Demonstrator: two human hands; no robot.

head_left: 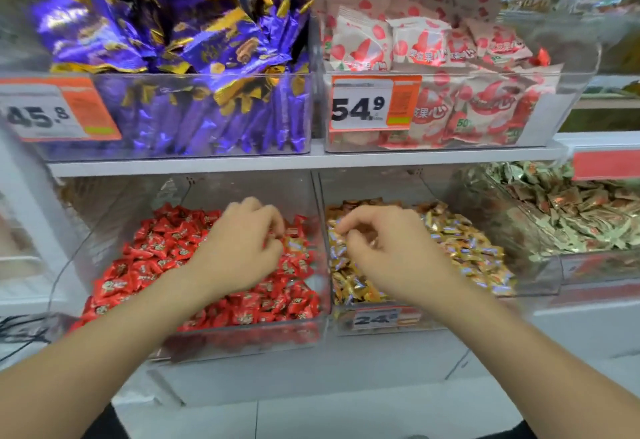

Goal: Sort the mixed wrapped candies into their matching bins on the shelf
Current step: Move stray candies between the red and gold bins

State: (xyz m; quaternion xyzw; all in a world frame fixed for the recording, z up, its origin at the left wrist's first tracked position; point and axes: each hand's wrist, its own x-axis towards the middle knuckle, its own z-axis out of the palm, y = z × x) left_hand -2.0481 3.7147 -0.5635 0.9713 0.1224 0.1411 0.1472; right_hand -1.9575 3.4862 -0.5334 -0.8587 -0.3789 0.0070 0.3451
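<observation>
Mid-sort here: my left hand (pixel 239 248) curls into the red candies (pixel 156 251) beside what looks like a gold stray (pixel 292 242), my right hand (pixel 388 248) curls over the gold candies (pixel 467 248), whether either grips a wrapper I can't tell, and next I'd carry that stray right

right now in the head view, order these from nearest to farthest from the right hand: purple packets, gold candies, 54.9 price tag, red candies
1. gold candies, lower right bin, right under the right hand
2. red candies, next bin to the left
3. 54.9 price tag, upper shelf, above the hand
4. purple packets, upper shelf, far left
</observation>
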